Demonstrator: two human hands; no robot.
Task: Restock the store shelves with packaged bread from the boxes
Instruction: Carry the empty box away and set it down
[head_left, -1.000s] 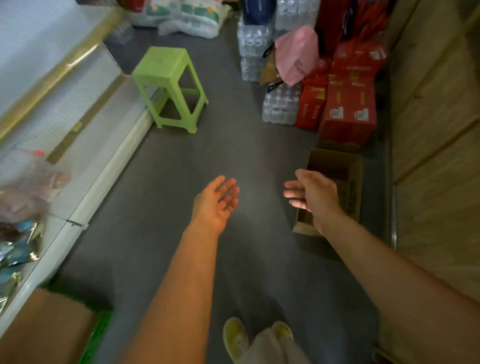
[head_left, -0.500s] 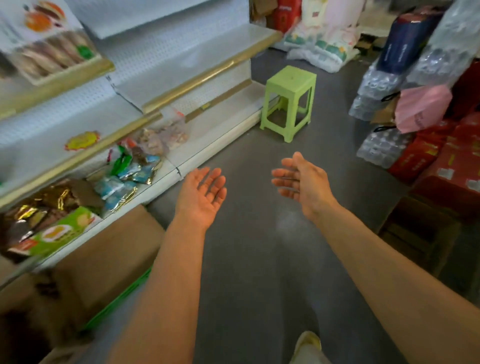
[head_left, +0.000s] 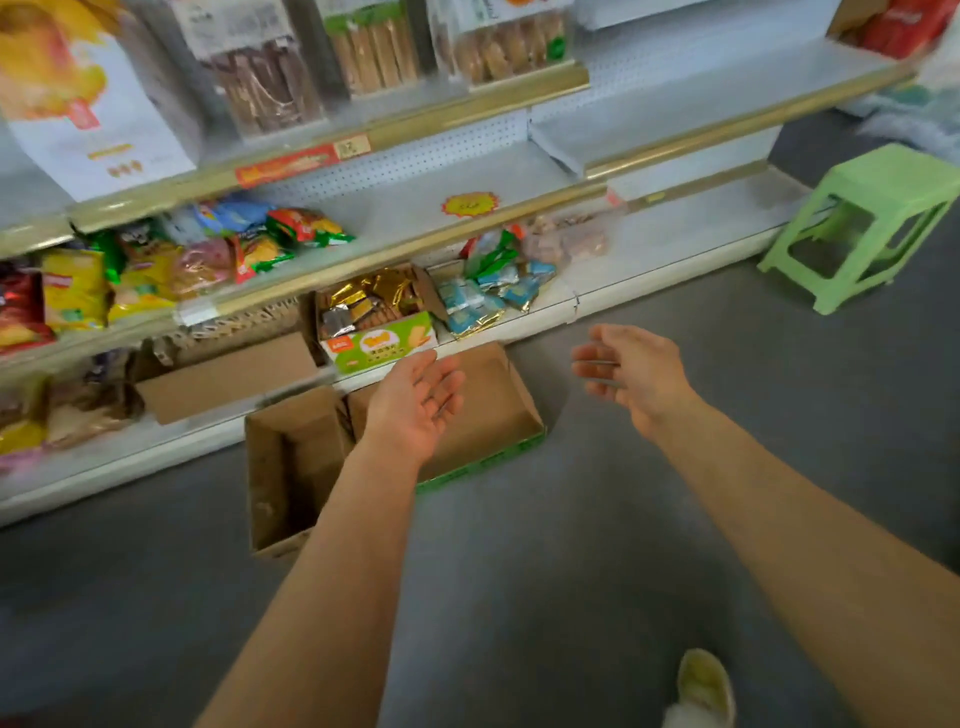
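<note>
Cardboard box (head_left: 291, 457), seemingly empty, beside shelf edge (head_left: 156, 457); grey floor (head_left: 571, 545) beyond.

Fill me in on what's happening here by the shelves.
A person stands in a shop aisle facing the shelves, both arms stretched forward. The left hand is open, palm up, above an open cardboard box on the floor by the bottom shelf; the right hand is open too, over bare floor. Neither holds anything. Packaged snacks and bread fill the left shelves, while the right sections are mostly bare. A green stool stands to the right.
</note>
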